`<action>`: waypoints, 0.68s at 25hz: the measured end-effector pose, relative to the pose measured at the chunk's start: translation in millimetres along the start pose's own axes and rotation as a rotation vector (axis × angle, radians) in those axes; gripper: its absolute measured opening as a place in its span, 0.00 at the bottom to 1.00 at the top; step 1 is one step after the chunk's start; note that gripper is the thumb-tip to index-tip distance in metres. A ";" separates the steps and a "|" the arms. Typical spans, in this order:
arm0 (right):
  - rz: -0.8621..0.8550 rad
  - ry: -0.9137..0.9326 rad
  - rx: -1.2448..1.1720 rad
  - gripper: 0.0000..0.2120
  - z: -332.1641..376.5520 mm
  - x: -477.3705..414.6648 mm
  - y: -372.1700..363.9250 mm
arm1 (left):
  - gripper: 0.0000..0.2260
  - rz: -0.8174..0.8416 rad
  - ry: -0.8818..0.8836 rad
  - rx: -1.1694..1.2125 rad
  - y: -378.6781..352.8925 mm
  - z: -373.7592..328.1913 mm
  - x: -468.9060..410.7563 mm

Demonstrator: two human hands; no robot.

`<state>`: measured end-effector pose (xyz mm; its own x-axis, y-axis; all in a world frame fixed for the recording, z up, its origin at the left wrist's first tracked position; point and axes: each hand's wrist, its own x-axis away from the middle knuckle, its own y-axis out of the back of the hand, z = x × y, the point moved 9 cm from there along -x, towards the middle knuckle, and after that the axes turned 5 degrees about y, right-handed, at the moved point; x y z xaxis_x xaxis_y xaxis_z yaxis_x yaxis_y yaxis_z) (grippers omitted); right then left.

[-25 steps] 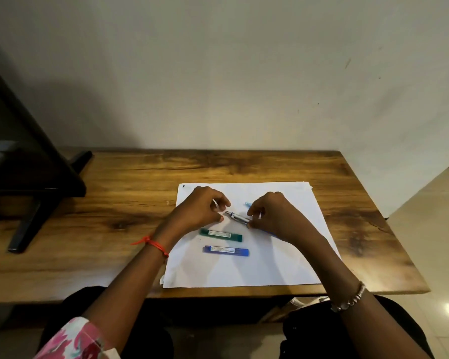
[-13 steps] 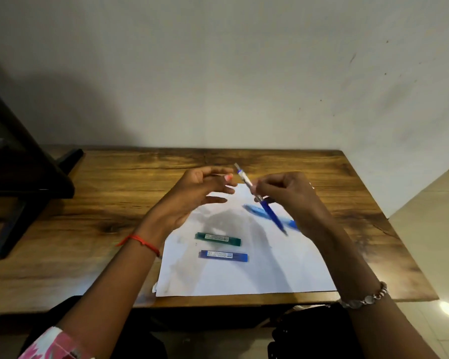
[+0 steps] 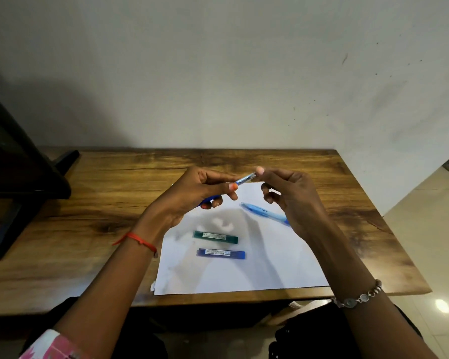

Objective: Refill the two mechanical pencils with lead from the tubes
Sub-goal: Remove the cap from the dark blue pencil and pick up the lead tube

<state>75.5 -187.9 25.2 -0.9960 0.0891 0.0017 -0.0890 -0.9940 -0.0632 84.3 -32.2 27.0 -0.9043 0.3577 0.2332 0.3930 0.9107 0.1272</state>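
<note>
While hands [image 3: 192,193] [image 3: 293,198] grip one pencil [image 3: 245,178], another pencil [image 3: 265,212] rests — two tubes [image 3: 215,237] [image 3: 221,253].

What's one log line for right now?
left hand: holds dark-blue pencil | right hand: pinches its end | green tube, blue tube: on paper

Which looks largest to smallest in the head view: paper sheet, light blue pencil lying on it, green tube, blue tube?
1. paper sheet
2. light blue pencil, its end behind the right hand
3. green tube and blue tube look alike; unranked

Wooden table [image 3: 88,203], white paper sheet [image 3: 244,275], dark stand [image 3: 24,182] at left
</note>
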 end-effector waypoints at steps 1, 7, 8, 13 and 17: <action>-0.002 0.010 0.009 0.08 0.7 -0.5 1.9 | 0.06 0.005 0.004 -0.012 0.2 0.4 -0.3; -0.033 0.032 -0.006 0.06 1.5 -1.2 8.5 | 0.05 0.017 0.030 -0.041 -2.3 1.9 -3.0; -0.044 0.040 -0.017 0.05 1.6 -1.6 9.8 | 0.04 0.013 0.036 -0.044 -3.3 2.5 -3.9; -0.036 0.074 -0.024 0.04 1.4 -2.2 10.8 | 0.04 0.014 0.047 -0.058 -5.7 3.4 -6.3; -0.060 0.096 -0.066 0.06 5.3 -4.5 18.4 | 0.04 0.016 0.062 -0.079 -0.3 7.6 -5.6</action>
<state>78.3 -206.9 29.4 -0.9837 0.1566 -0.0882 -0.1444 -0.9807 -0.1318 87.9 -32.9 18.3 -0.8865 0.3564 0.2950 0.4216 0.8849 0.1980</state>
